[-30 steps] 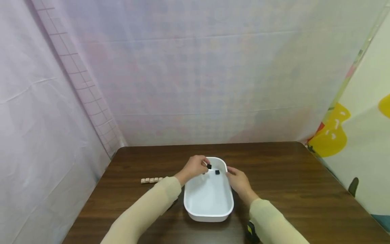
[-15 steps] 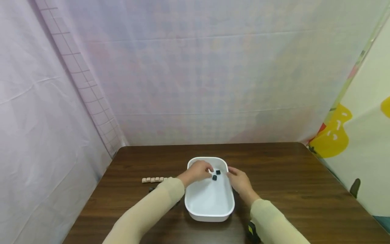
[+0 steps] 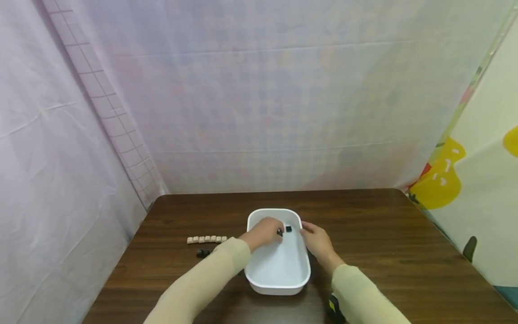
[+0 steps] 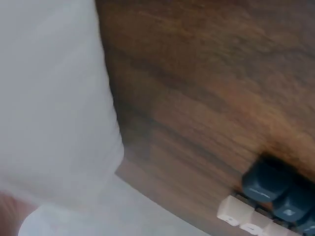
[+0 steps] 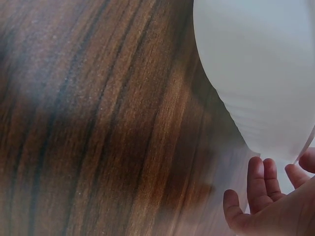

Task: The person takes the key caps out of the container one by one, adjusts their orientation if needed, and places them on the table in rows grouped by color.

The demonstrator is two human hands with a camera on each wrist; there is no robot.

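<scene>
My left hand (image 3: 265, 231) reaches into a white plastic tub (image 3: 279, 286) and pinches a small black keycap (image 3: 279, 232) low over its floor. Close beside the fingertips, another black keycap (image 3: 288, 229) lies in the tub near the right wall. With fingertips and thumb at the rim, my right hand (image 3: 319, 243) holds the tub's right side from outside. The right wrist view shows that hand's fingers (image 5: 256, 182) right at the tub's outer wall. Hidden in the left wrist view are the left fingertips, behind the tub wall.
Left of the tub, a row of cream keycaps (image 3: 207, 239) lies on the brown wooden table (image 3: 356, 216). Nearer me is a row of black keycaps (image 3: 203, 253), partly covered by the left sleeve. A black and yellow object (image 3: 333, 306) sits by the right sleeve.
My left hand lowers the black keycap into the tub, lets go of it, then pinches a black keycap there again. The right hand stays at the rim.
</scene>
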